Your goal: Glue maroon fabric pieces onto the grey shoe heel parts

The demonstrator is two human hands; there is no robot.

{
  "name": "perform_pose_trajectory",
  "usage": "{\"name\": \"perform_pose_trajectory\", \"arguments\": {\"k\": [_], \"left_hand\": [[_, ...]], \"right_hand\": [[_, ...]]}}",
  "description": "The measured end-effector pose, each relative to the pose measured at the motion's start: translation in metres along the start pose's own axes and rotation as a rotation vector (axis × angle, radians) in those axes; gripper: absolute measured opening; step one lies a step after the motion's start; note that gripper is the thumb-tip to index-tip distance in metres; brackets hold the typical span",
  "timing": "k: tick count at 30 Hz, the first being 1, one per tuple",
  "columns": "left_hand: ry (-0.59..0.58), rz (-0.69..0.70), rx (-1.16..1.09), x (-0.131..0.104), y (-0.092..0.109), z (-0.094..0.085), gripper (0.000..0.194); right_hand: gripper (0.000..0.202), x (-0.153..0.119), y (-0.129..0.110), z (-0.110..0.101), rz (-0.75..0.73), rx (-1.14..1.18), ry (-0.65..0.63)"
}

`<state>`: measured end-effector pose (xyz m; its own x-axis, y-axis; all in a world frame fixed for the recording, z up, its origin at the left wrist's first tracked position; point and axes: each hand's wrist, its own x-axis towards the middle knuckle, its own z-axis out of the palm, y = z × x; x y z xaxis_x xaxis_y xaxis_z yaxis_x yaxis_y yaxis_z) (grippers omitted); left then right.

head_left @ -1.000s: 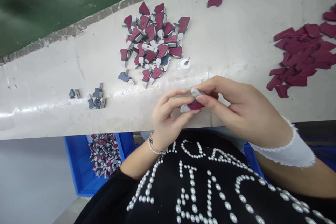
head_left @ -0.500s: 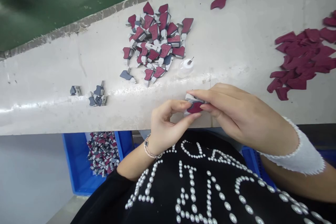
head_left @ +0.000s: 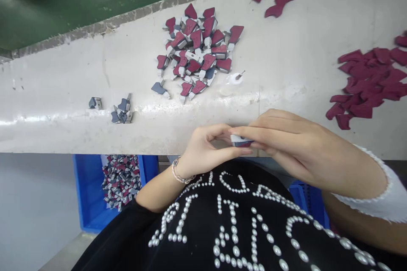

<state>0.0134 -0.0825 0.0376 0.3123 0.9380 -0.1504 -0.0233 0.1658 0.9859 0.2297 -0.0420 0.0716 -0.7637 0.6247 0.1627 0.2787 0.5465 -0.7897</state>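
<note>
Near the table's front edge, both hands grip one small white, grey and maroon plastic part [head_left: 241,140]. My left hand [head_left: 208,148] pinches it between thumb and fingers from the left. From the right, my right hand [head_left: 286,142] is closed on it, fingers lying along its upper side. Its white side shows most, with a thin strip of maroon below; fingers cover the rest. Beyond the hands lies a heap of similar parts [head_left: 193,57], most with maroon faces. A small translucent bottle with a needle tip [head_left: 235,79] stands beside that heap.
Loose maroon pieces [head_left: 369,78] lie piled at the right, with several more [head_left: 280,1] at the back. Grey parts without maroon [head_left: 122,112] sit left. A blue bin [head_left: 87,203] full of parts stands below the table edge [head_left: 63,153].
The part has turned, so its maroon face now shows only as a strip and its white side faces up. Both hands are a little lower in view. More of a dark object shows at top right.
</note>
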Motion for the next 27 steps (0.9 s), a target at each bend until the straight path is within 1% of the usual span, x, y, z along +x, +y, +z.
{"name": "perform_pose_trajectory", "arguments": {"k": [2,5,7,9,12,14,18,23,27], "left_hand": [[-0.005,0.08,0.09,0.003,0.0,-0.002,0.018],[0.022,0.225,0.19,0.005,0.001,-0.003,0.013],[0.034,0.269,0.214,0.004,0.002,-0.002,0.013],[0.031,0.238,0.205,0.003,0.003,0.0,0.017],[-0.015,0.115,0.13,-0.001,0.007,0.002,0.02],[-0.045,0.06,0.11,-0.005,0.01,0.002,0.022],[-0.059,0.057,0.142,-0.011,0.015,0.0,0.021],[-0.135,0.037,0.112,-0.014,0.02,-0.004,0.016],[-0.161,0.094,0.147,-0.015,0.02,-0.008,0.016]], "right_hand": [[0.044,0.001,-0.001,0.001,0.017,-0.002,0.013],[0.031,0.002,-0.003,0.002,0.079,-0.003,0.012],[0.03,0.001,-0.005,0.002,0.109,-0.016,-0.003],[0.031,-0.001,-0.007,0.001,0.125,-0.047,-0.023],[0.029,-0.004,-0.011,-0.002,0.133,-0.089,-0.066],[0.025,-0.004,-0.015,-0.004,0.125,-0.087,-0.072],[0.021,-0.003,-0.023,-0.006,0.123,-0.076,-0.079],[0.021,0.0,-0.027,-0.006,0.111,-0.077,-0.103],[0.015,0.002,-0.031,-0.006,0.115,-0.083,-0.102]]}}
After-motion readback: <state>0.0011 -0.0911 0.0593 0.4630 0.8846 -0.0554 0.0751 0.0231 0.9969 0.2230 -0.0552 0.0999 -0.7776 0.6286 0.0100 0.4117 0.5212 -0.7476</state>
